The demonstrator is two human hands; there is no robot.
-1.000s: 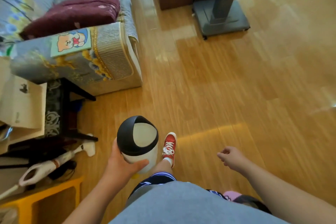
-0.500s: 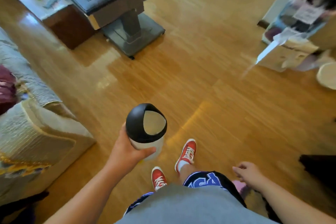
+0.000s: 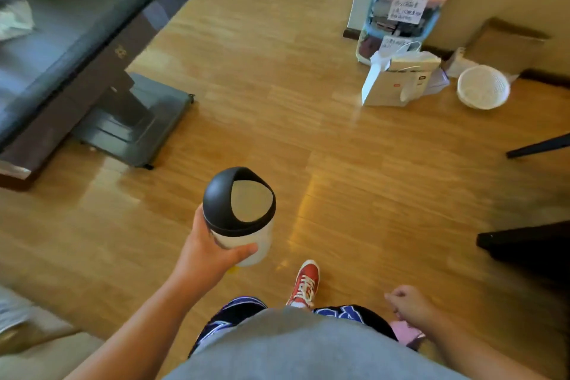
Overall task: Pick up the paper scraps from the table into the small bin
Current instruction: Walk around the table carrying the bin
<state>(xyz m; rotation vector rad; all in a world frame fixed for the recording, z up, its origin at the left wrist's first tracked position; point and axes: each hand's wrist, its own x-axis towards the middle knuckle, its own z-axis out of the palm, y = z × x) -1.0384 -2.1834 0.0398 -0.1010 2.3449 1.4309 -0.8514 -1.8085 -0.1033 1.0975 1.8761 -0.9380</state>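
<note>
The small bin (image 3: 240,215), white-bodied with a black domed swing lid, is held upright above the wooden floor (image 3: 339,163), clamped in the left hand (image 3: 206,251) with the thumb across its front wall. The right hand (image 3: 407,302) is carried low beside the hip, fingers loosely curled, nothing seen in it. The grey table (image 3: 77,40) is seen at upper left; crumpled white paper scraps (image 3: 14,21) are noted on its top.
</note>
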